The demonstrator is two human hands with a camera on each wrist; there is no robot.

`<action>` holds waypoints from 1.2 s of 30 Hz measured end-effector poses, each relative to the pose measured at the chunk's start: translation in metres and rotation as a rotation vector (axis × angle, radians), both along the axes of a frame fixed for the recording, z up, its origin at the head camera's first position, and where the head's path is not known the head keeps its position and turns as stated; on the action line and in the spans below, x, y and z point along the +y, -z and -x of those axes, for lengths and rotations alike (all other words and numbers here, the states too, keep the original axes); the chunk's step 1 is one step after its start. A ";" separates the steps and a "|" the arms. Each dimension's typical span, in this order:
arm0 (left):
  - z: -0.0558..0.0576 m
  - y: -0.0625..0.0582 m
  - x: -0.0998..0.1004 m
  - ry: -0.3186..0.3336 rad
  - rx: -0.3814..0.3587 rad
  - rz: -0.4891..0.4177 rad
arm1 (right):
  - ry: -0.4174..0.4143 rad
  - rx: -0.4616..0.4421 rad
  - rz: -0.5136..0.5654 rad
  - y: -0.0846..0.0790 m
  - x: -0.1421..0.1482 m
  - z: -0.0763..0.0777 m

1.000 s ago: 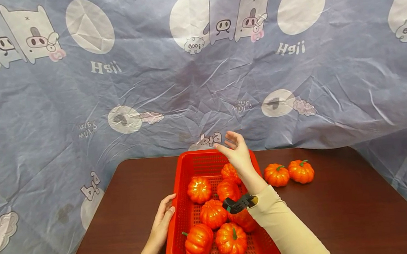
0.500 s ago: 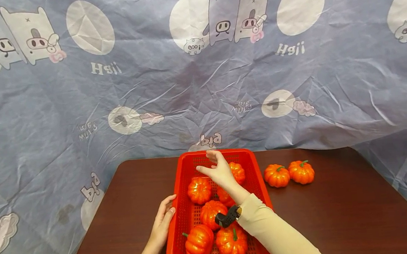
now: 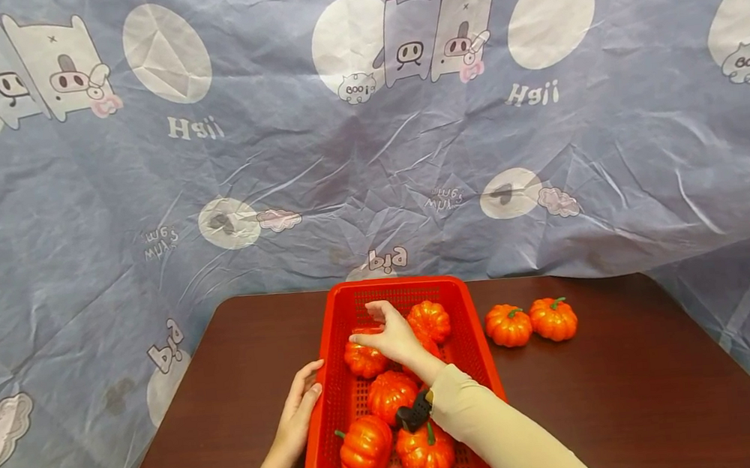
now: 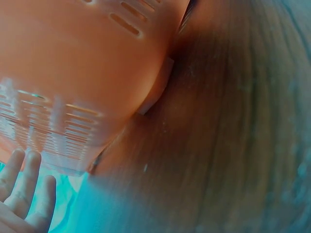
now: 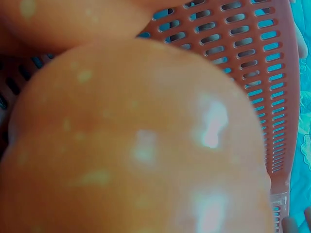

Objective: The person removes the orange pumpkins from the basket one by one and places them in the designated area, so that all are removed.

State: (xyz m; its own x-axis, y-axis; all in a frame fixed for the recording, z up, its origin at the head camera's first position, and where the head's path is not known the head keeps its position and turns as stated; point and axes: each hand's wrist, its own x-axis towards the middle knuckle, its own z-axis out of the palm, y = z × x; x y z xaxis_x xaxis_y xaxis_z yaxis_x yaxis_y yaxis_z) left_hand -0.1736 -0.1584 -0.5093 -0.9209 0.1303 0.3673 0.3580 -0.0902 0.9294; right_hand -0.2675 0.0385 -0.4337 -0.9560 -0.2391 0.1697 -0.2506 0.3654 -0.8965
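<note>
Just below and slightly left of the right hand [image 3: 392,336], under the gap between thumb and fingers: an orange pumpkin [image 3: 363,361], inside the red basket [image 3: 393,283]. Looks round and squat, with no clear long axis, so, by judgement, more a matter of centring from above than of turning the wrist. Thumb and fingers of the right hand wide apart, with nothing seen between them; impossible to tell whether touching the pumpkin or just clear of it. Nearer to that hand than to the left hand [image 3: 299,405], fingers fairly straight at the outside of the basket, with the basket's wall in between. Just right of the right hand and partly covered by it, a half-hidden pumpkin [image 3: 430,348]; past that, a back pumpkin [image 3: 429,321]. Closer to the person and below the wrist, a middle pumpkin [image 3: 391,397], probably near enough to crowd the heel of the hand. Well to the right of the right hand, beyond the basket on the brown table [image 3: 257,343], a stemmed pumpkin [image 3: 508,326] just beside an outer pumpkin [image 3: 554,320].
</note>
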 end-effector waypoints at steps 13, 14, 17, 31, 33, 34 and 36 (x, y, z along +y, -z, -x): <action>0.000 0.001 -0.001 -0.017 0.044 0.017 | -0.034 0.005 -0.139 0.006 0.001 0.002; 0.000 0.000 -0.001 -0.015 0.052 0.020 | -0.040 0.002 -0.149 0.005 0.001 0.002; 0.001 0.000 -0.001 -0.008 0.070 0.027 | -0.060 -0.003 -0.191 0.004 0.000 0.001; 0.002 0.003 -0.001 -0.031 0.029 0.020 | -0.112 0.033 -0.147 0.007 0.007 0.002; 0.002 0.002 -0.001 -0.029 0.032 0.020 | -0.117 0.041 -0.141 0.008 0.008 0.002; 0.002 0.002 -0.001 -0.027 0.033 0.019 | -0.115 0.038 -0.140 0.008 0.008 0.003; 0.002 0.002 0.000 -0.024 0.041 0.021 | -0.107 0.035 -0.147 0.008 0.008 0.005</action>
State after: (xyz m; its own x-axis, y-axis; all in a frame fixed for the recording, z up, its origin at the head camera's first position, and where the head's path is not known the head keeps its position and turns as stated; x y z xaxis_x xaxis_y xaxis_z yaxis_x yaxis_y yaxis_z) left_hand -0.1756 -0.1586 -0.5114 -0.9080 0.1158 0.4027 0.3981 -0.0620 0.9153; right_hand -0.2724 0.0466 -0.4420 -0.9179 -0.3639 0.1582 -0.3253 0.4618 -0.8251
